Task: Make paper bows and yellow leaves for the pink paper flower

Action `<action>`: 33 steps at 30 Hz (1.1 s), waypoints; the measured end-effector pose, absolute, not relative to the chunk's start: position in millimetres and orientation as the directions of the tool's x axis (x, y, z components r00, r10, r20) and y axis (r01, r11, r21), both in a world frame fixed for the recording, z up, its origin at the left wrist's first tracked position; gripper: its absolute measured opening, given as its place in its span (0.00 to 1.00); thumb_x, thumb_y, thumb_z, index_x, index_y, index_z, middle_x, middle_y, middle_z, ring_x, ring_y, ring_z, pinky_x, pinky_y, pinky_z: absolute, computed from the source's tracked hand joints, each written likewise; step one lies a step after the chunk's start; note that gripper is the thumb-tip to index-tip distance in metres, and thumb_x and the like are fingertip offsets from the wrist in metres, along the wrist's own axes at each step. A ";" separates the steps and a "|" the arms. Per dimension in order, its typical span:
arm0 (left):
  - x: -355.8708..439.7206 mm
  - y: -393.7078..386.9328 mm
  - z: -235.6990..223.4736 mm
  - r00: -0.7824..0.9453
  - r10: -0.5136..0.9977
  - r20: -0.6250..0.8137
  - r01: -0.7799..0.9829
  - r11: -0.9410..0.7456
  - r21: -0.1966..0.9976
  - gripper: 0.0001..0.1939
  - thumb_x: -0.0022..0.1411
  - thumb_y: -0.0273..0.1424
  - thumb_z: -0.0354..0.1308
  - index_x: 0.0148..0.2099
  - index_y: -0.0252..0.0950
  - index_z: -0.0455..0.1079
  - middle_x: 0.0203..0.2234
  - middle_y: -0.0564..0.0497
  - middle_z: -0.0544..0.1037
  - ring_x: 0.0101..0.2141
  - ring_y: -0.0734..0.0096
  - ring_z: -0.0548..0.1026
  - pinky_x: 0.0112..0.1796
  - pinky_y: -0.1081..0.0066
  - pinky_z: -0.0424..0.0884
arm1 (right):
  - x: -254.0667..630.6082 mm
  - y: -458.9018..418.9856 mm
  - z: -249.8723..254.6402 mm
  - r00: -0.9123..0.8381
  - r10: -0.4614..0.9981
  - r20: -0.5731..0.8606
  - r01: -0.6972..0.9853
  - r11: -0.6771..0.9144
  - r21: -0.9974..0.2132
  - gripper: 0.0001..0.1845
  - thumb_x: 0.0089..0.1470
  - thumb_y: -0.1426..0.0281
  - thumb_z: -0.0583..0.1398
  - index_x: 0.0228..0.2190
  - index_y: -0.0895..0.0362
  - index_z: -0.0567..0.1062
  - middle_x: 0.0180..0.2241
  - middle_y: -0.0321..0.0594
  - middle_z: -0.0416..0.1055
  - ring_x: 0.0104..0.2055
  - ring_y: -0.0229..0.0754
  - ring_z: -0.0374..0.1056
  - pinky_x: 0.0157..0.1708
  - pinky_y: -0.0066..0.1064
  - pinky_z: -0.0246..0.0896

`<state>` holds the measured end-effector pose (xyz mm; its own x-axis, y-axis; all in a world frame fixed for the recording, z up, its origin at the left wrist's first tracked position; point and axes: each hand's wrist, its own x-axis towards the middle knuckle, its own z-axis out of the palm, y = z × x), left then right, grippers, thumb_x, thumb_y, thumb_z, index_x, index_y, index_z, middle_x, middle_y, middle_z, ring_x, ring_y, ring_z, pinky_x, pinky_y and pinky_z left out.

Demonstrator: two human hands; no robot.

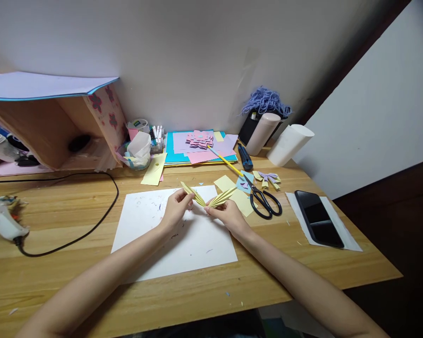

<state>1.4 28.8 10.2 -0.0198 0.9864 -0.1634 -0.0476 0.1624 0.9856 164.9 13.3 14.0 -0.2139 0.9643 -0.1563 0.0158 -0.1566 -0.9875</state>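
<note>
A pleated piece of yellow paper (223,199) is held between both hands above a marked white sheet (144,249). Its folds spread out into two wings that meet in the middle. My left hand (178,206) pinches the left wing near its lower part. My right hand (229,213) grips the paper near the joined middle, with thumb and fingers closed. To the right of my right hand lie cut pieces of yellow paper (243,201), black-handled scissors (262,199) and a yellow and purple paper bow (268,179).
A pink paper flower (199,139) on a yellow stick rests on stacked coloured paper (178,157). A glue gun (5,223) with a looping black cable lies left. A blue cutter (245,157), a paper roll (291,145) and a phone (319,218) stand or lie right.
</note>
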 end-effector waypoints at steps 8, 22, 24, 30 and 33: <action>0.8 28.1 14.6 0.016 0.998 -0.059 0.087 0.058 0.995 0.13 0.52 0.37 0.56 0.23 0.35 0.62 0.15 0.58 0.63 0.19 0.76 0.63 0.24 0.74 0.60 | 163.6 12.3 11.9 -0.223 0.959 -0.176 0.003 -0.180 -0.984 0.12 0.40 0.64 0.64 0.25 0.61 0.73 0.22 0.35 0.69 0.27 0.36 0.64 0.30 0.28 0.57; 23.1 44.4 33.8 -0.030 1.000 -0.010 0.153 0.014 0.988 0.08 0.53 0.32 0.51 0.24 0.35 0.64 0.19 0.55 0.67 0.25 0.72 0.67 0.29 0.73 0.62 | 171.6 25.9 11.6 -0.086 0.985 -0.150 -0.083 -0.157 -0.984 0.18 0.38 0.60 0.66 0.26 0.59 0.71 0.22 0.36 0.68 0.27 0.39 0.64 0.30 0.30 0.59; 28.8 51.2 35.8 -0.019 1.000 -0.020 0.128 0.022 0.992 0.07 0.53 0.31 0.51 0.26 0.34 0.66 0.21 0.53 0.70 0.27 0.70 0.69 0.31 0.72 0.64 | 175.2 30.5 8.7 -0.054 0.987 -0.153 -0.098 -0.157 -0.983 0.19 0.37 0.59 0.66 0.27 0.59 0.71 0.22 0.36 0.67 0.26 0.39 0.64 0.28 0.30 0.59; 47.3 67.9 32.8 0.096 0.993 -0.063 0.061 0.058 0.996 0.15 0.49 0.38 0.61 0.37 0.32 0.70 0.30 0.47 0.76 0.33 0.65 0.73 0.35 0.69 0.68 | 183.2 41.4 15.1 -0.002 0.994 -0.105 -0.191 -0.104 -0.976 0.18 0.38 0.59 0.66 0.27 0.59 0.73 0.23 0.37 0.71 0.27 0.40 0.67 0.31 0.32 0.62; 55.3 71.8 32.2 0.204 0.973 -0.111 0.028 0.107 0.994 0.19 0.47 0.40 0.64 0.38 0.31 0.71 0.32 0.45 0.77 0.34 0.64 0.74 0.35 0.69 0.69 | 188.3 50.6 19.9 -0.022 0.997 -0.072 -0.210 -0.075 -0.975 0.18 0.39 0.59 0.65 0.30 0.59 0.75 0.27 0.41 0.74 0.32 0.44 0.70 0.36 0.35 0.64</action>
